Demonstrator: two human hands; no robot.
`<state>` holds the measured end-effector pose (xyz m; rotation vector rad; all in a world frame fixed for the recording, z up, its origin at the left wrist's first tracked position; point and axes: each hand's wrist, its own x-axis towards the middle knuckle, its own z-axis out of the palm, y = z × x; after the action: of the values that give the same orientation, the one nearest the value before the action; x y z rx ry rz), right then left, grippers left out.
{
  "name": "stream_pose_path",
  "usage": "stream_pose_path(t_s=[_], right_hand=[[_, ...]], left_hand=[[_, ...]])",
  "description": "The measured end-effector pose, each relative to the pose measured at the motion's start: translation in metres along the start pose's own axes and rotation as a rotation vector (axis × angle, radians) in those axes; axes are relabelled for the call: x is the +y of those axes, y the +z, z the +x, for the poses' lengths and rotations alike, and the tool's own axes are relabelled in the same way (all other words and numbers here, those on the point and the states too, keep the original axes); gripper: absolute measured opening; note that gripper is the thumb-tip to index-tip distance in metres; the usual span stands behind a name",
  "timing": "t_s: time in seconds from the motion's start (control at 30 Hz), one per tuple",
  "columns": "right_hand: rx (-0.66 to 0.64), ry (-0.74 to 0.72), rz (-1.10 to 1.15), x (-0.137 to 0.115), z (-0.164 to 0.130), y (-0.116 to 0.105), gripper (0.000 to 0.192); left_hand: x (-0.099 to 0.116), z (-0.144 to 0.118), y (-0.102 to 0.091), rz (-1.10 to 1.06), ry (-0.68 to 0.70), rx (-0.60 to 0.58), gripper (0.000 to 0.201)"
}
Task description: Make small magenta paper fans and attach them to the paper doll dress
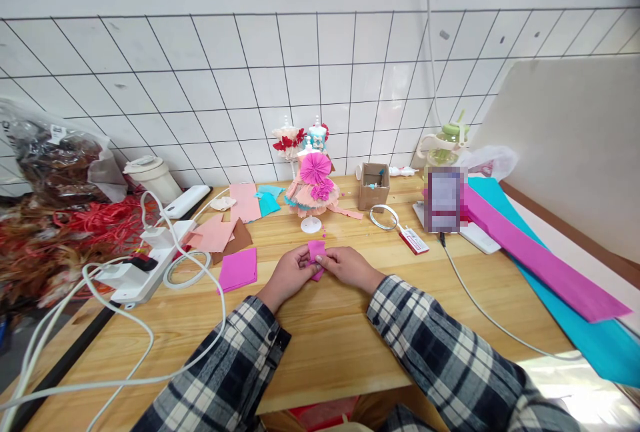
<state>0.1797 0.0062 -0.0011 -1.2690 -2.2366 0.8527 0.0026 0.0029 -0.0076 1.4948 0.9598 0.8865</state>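
Between my two hands is a small piece of magenta paper (316, 250), held over the middle of the table. My left hand (291, 272) pinches it from the left side. From the right, my right hand (347, 265) grips it with the thumb lying across its front. A stack of magenta paper squares (238, 269) lies to the left of my left hand. Just beyond my hands stands a miniature dress form (314, 185) in a peach ruffled paper dress with magenta rosettes. Two more small dress forms (287, 142) stand behind it, partly hidden.
Peach paper (213, 232) and teal scraps (270, 203) lie at the left, near a power strip (150, 265) with looping white cables. A cardboard box (374, 187), a roll of tape (384, 217), a phone (444, 200) and long paper strips (545, 252) are to the right.
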Motion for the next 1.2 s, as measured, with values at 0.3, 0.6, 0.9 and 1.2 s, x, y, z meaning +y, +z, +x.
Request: stream_pose_path(t_s=[0.3, 0.6, 0.9, 1.2], right_hand=[[-0.018, 0.011, -0.038, 0.0000, 0.0000, -0.0005, 0.043], [0.050, 0.020, -0.096, 0.0065, 0.0011, -0.0023, 0.049], [0.007, -0.015, -0.037, 0.0080, 0.0028, 0.0019, 0.048], [0.006, 0.012, -0.055, 0.0042, 0.0016, 0.0007, 0.047]], left_hand=[[-0.0023, 0.0006, 0.0003, 0.004, -0.005, -0.014, 0.037], [0.0051, -0.0015, -0.0018, 0.012, 0.000, -0.052, 0.040], [-0.0001, -0.0007, -0.0013, 0.029, 0.005, -0.066, 0.042], [-0.0024, 0.0005, -0.0023, 0.008, -0.018, -0.040, 0.055]])
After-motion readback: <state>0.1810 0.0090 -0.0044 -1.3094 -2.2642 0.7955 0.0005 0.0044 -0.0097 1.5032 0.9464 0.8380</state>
